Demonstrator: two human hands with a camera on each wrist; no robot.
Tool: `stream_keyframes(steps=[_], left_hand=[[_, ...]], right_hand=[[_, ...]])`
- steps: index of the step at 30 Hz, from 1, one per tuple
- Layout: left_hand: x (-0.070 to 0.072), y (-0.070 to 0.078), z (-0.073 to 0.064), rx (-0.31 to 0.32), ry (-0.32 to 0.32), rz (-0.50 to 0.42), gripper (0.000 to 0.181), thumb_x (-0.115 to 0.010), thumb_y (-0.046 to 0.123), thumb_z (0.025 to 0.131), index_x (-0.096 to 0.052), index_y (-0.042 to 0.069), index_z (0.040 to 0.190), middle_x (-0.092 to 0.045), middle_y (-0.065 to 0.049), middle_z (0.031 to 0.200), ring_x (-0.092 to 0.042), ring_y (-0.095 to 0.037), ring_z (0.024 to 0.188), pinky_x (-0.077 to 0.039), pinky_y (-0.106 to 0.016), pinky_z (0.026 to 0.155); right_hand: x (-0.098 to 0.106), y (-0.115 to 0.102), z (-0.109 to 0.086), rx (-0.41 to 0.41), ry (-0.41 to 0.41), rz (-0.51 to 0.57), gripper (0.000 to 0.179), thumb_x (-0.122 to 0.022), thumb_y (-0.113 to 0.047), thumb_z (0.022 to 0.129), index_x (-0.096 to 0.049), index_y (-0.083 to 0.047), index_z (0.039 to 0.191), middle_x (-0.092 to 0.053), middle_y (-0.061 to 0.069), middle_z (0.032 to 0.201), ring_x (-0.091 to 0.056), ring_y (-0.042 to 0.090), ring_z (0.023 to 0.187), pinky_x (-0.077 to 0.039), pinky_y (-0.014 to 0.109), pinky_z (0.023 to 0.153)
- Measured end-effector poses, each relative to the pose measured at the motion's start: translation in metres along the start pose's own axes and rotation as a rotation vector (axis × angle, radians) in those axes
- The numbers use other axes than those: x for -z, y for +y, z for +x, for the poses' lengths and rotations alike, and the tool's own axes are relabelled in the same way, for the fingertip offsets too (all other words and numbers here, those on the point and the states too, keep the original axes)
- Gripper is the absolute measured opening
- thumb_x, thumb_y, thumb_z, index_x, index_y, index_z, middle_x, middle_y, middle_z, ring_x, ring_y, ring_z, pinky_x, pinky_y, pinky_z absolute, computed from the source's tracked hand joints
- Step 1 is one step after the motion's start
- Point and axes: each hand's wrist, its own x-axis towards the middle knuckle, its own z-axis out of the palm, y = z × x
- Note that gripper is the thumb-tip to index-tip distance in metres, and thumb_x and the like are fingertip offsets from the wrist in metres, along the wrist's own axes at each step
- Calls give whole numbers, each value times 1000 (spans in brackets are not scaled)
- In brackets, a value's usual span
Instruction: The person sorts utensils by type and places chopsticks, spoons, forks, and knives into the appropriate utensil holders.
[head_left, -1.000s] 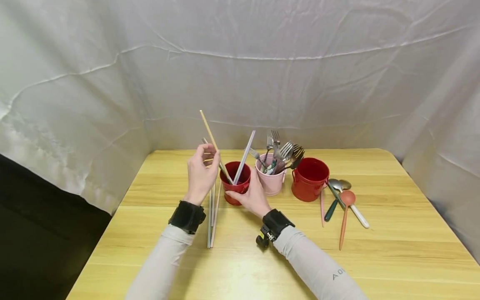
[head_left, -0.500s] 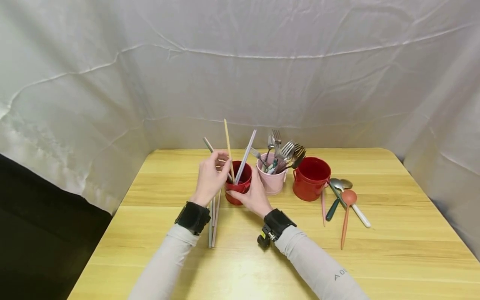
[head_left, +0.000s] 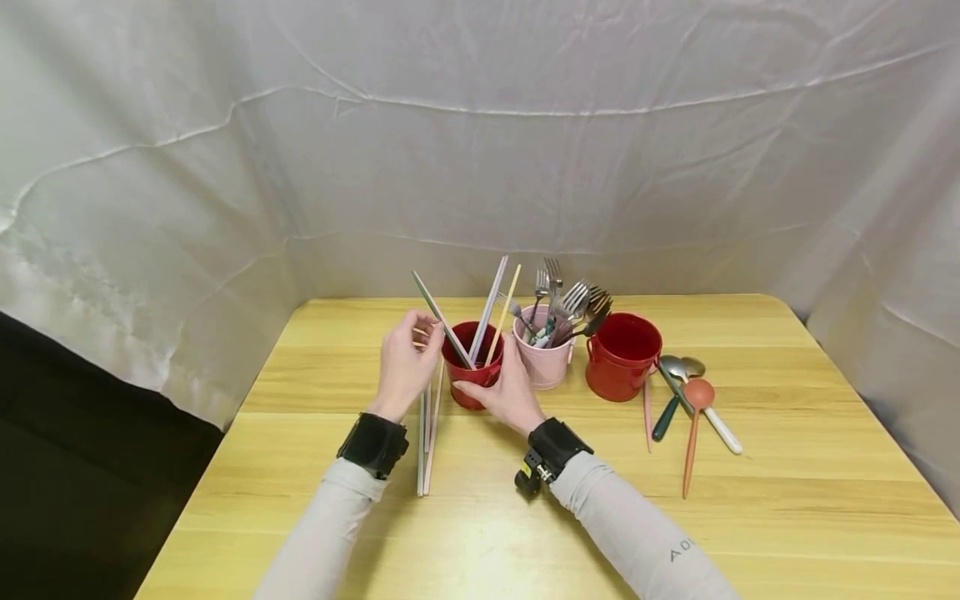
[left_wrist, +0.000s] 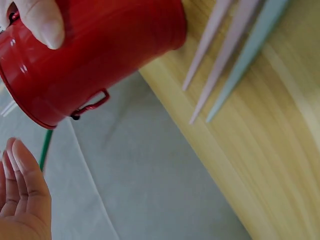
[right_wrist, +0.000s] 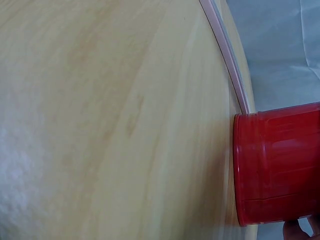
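A small red bucket (head_left: 463,392) stands left of centre on the table in the head view. My right hand (head_left: 512,396) grips its side, the thumb across the front. In the bucket lean a yellow chopstick (head_left: 505,310), pale purple chopsticks (head_left: 489,304) and greenish chopsticks (head_left: 431,297). My left hand (head_left: 405,367) is beside the rim at the left, near the greenish ones. The left wrist view shows the left hand (left_wrist: 22,200) with extended fingers and nothing held. Loose chopsticks (head_left: 430,446) lie left of the bucket, pink and pale green in the left wrist view.
A pink bucket (head_left: 542,371) full of forks (head_left: 576,298) stands close on the right. Beyond it is another red bucket (head_left: 617,383). Several spoons lie at its right, including an orange spoon (head_left: 699,395). Grey cloth (head_left: 480,183) hangs behind the table.
The yellow chopstick went from my left hand into the bucket and now leans right. My left hand let it go and drew back left. The right hand stayed on the bucket.
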Motion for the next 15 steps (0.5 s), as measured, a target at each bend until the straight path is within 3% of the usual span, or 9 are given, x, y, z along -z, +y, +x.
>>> stream_keyframes(steps=[7,11,15], left_hand=[[10,-11,-5,65,13,81,12,-62,13,96,-65,3,102,-69,-13,86,-67,-26,76,-55,-29,70],[15,-17,-7,114,-44,134,15,-62,13,94,-65,2,104,-70,-14,87,-67,-25,74,-55,-33,70],[19,-24,-10,168,-121,204,18,-63,13,92,-65,2,106,-71,-14,90,-65,-21,69,-50,-28,63]], right_hand=[[0,1,-1,-6,0,3,94,-92,-19,71,-37,-4,145,-55,15,138,-57,32,126,-50,48,107],[0,1,0,9,4,16,93,-92,-18,72,-36,-3,145,-54,17,138,-57,33,127,-49,49,107],[1,0,1,-10,-7,12,94,-92,-20,72,-36,-6,146,-54,14,139,-56,31,128,-49,47,109]])
